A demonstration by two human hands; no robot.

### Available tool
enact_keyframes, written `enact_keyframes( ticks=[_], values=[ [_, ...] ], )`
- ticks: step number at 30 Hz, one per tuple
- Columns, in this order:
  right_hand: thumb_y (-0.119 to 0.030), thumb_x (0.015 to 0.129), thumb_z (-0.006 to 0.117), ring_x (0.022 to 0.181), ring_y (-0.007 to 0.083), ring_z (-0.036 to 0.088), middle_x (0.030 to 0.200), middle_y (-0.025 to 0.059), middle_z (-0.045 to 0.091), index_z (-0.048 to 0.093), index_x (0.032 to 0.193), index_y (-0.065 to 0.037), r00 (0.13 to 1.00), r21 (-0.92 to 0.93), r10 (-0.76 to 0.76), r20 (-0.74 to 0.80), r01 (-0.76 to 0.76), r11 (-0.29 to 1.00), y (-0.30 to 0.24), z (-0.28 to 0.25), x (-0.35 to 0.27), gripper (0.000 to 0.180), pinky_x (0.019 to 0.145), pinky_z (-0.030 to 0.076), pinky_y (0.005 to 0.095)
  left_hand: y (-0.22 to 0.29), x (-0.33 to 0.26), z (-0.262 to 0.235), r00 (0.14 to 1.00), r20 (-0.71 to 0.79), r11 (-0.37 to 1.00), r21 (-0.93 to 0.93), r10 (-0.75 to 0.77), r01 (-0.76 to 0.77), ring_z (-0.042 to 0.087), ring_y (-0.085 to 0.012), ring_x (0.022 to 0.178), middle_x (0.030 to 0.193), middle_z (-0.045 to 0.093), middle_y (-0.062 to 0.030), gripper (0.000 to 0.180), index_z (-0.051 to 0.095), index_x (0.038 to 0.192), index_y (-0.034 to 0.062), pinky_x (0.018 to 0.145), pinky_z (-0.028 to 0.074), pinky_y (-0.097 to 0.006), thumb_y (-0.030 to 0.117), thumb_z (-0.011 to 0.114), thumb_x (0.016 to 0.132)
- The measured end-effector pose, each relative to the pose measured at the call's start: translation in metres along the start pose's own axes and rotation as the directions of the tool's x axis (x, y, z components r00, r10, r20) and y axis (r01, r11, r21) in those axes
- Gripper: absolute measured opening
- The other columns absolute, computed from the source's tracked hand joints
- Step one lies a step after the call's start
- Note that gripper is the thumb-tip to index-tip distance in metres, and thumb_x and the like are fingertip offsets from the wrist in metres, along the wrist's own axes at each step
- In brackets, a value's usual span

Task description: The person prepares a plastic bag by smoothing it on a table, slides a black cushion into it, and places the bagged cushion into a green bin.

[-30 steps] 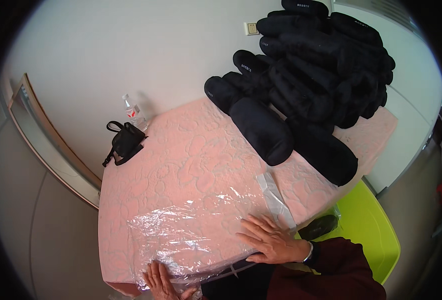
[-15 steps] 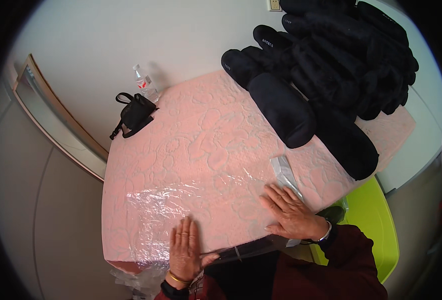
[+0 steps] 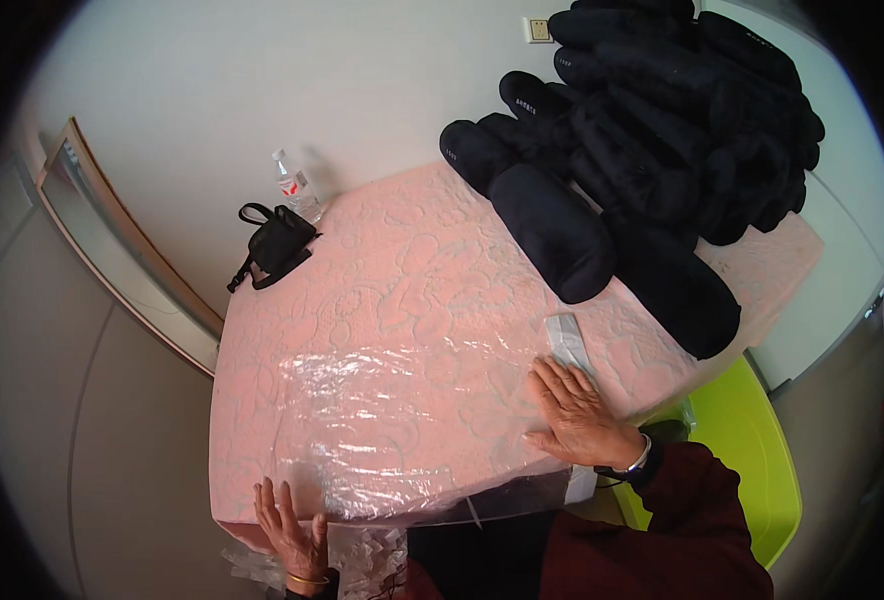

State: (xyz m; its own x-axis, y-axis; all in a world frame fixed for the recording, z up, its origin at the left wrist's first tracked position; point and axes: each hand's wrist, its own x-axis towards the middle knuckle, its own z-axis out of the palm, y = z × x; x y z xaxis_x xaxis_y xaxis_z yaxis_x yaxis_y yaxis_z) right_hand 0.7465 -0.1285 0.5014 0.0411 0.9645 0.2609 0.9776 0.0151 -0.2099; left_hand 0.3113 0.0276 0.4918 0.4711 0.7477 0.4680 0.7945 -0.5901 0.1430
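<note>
A sheet of clear plastic film [image 3: 387,430], perhaps a flat bag, lies over the near part of a pink patterned cloth [image 3: 402,290] and overhangs its front edge. Glossy creases run across it. My left hand [image 3: 290,532] rests at the film's near left corner, fingers spread and pointing away from me, nothing in its grasp. On the film's right side my right hand [image 3: 580,415] lies flat with its fingers stretched out. Just beyond those fingertips is a whitish strip [image 3: 566,340].
Long black plush pieces with rounded ends [image 3: 662,130] are heaped at the far right; two [image 3: 552,235] lie nearer. A black pouch [image 3: 280,240] and clear bottle [image 3: 297,188] stand far left. A lime-green bin [image 3: 742,450] sits right; crumpled plastic [image 3: 367,560] hangs below the front edge.
My left hand has slid left and toward me to the film's near corner. The film now lies more spread out. My right hand has stayed in nearly the same place.
</note>
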Motion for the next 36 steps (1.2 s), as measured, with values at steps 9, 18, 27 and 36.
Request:
enact_keyframes(
  ticks=[9, 18, 27, 36],
  values=[
    [-0.042, 0.095, 0.06, 0.144, 0.041, 0.033, 0.157, 0.0265, 0.032, 0.033, 0.149, 0.009, 0.972, -0.155, 0.231, -0.047, -0.236, 0.959, -0.001, -0.003, 0.004, 0.079, 0.118, 0.024, 0.0508, 0.066, -0.066, 0.032, 0.819, 0.559, 0.501, -0.675, -0.131, 0.541, 0.062, -0.0219, 0.107, 0.127, 0.058, -0.0164, 0.048, 0.056, 0.129, -0.0024, 0.09, 0.051, -0.036, 0.018, 0.076, 0.09],
    [-0.03, 0.089, 0.067, 0.117, 0.038, 0.05, 0.129, 0.0211, 0.052, 0.052, 0.129, 0.006, 0.967, -0.104, 0.242, -0.076, -0.249, 0.963, -0.015, -0.024, -0.001, 0.057, 0.098, 0.045, 0.0479, 0.139, -0.042, 0.058, 0.725, 0.586, 0.05, -0.789, 0.362, 0.613, 0.064, -0.0198, 0.107, 0.12, 0.065, -0.0113, 0.046, 0.054, 0.133, -0.0002, 0.091, 0.053, -0.033, 0.021, 0.071, 0.096],
    [-0.021, 0.084, 0.072, 0.106, 0.0349, 0.056, 0.115, 0.0162, 0.056, 0.058, 0.121, 0.001, 0.988, -0.016, 0.123, -0.098, -0.125, 0.992, -0.025, -0.027, -0.008, 0.045, 0.088, 0.05, 0.0453, 0.106, 0.018, 0.026, 0.819, 0.558, -0.224, -0.822, -0.135, 0.523, 0.067, -0.0159, 0.077, 0.097, 0.068, -0.0081, 0.023, 0.055, 0.122, 0.0042, 0.075, 0.056, -0.031, 0.007, 0.058, 0.1],
    [-0.018, 0.081, 0.077, 0.099, 0.0304, 0.056, 0.107, 0.0137, 0.055, 0.057, 0.111, -0.002, 0.982, 0.205, -0.175, -0.068, 0.186, 0.961, -0.069, -0.013, -0.006, 0.039, 0.084, 0.05, 0.0419, 0.095, 0.003, 0.002, 0.916, 0.28, 0.009, -0.955, -0.287, 0.295, 0.059, -0.0097, 0.067, 0.095, 0.067, -0.0072, 0.043, 0.05, 0.138, 0.0049, 0.062, 0.052, -0.026, -0.005, 0.059, 0.096]
  ],
)
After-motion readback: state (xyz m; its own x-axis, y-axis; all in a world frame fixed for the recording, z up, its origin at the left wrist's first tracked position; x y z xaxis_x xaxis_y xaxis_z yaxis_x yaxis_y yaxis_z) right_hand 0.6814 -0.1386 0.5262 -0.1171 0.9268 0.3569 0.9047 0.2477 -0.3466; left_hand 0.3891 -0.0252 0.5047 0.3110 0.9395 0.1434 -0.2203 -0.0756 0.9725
